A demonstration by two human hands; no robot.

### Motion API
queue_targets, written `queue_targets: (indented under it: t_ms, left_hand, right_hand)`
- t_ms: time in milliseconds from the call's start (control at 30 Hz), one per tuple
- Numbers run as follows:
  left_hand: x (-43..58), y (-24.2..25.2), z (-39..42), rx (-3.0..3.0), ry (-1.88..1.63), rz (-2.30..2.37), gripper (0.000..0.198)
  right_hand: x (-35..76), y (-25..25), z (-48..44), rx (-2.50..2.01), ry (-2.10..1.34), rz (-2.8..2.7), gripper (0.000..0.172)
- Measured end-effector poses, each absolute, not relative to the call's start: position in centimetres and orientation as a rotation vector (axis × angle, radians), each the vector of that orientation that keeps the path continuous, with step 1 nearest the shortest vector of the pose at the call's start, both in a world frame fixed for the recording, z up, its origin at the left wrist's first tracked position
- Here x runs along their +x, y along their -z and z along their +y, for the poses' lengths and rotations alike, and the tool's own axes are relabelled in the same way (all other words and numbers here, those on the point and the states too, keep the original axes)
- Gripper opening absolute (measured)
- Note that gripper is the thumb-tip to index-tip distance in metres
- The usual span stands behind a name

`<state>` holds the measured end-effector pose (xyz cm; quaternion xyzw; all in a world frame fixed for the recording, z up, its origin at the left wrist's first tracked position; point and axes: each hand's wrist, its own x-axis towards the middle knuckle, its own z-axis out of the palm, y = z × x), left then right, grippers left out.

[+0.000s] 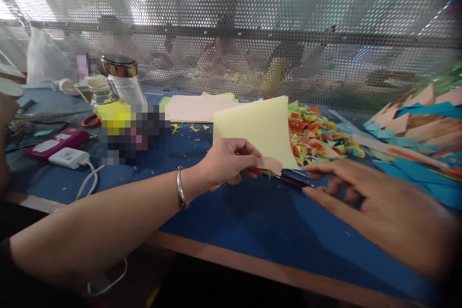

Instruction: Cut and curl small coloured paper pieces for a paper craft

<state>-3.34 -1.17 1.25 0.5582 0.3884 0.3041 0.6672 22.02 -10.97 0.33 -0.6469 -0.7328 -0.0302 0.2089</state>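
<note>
My left hand [236, 161], with a silver bracelet at its wrist, is closed on a pale yellow sheet of paper [254, 127]. The sheet stands up above the table behind the knuckles. From the same fingertips pokes a small peach paper piece [271, 164]. My right hand [355, 202] is to the right, slightly blurred, its thumb and forefinger apart. A slim dark object [291, 180] lies between the two hands near the right thumb; its kind is unclear, and I cannot tell if the thumb touches it.
A pile of coloured paper scraps [314, 134] lies behind my right hand. Folded paper pieces [415, 115] are stacked at right. Stacked sheets [202, 107] lie at the back. Leftward are a glass bottle [126, 84], a magenta device [59, 143] and a white charger [72, 156]. A perforated metal panel [234, 57] rises behind.
</note>
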Motion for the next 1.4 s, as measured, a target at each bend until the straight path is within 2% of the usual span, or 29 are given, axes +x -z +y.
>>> queue_targets:
  t_ms: [100, 367, 733, 900, 1233, 1400]
  left_hand:
    - [-3.4, -1.0, -0.9, 1.243, -0.7, 0.854, 0.016]
    - [-3.3, -0.5, -0.7, 1.2, -0.676, 0.838, 0.015]
    - [-3.0, -1.3, -1.6, 1.116, -0.614, 0.725, 0.018]
    - [-2.9, -0.2, -1.1, 1.132, -0.593, 0.69, 0.045]
    - [-3.3, 0.3, -0.8, 1.448, -0.603, 0.775, 0.043]
    - [-3.2, 0.7, -0.8, 1.592, -0.627, 0.732, 0.044]
  right_hand:
    - [19.0, -0.8, -8.8, -1.61, -0.062, -2.144, 0.048]
    - [18.4, 0.5, -7.1, -1.452, -0.084, -2.103, 0.027]
    - [17.8, 0.3, -7.6, -1.358, -0.286, -2.062, 0.025]
    - [17.5, 0.4, -7.7, -1.308, -0.347, -2.087, 0.021]
    - [17.1, 0.4, -7.9, -1.355, -0.569, -1.995, 0.018]
    - [16.9, 0.1, -7.9, -1.382, -0.609, -1.949, 0.027]
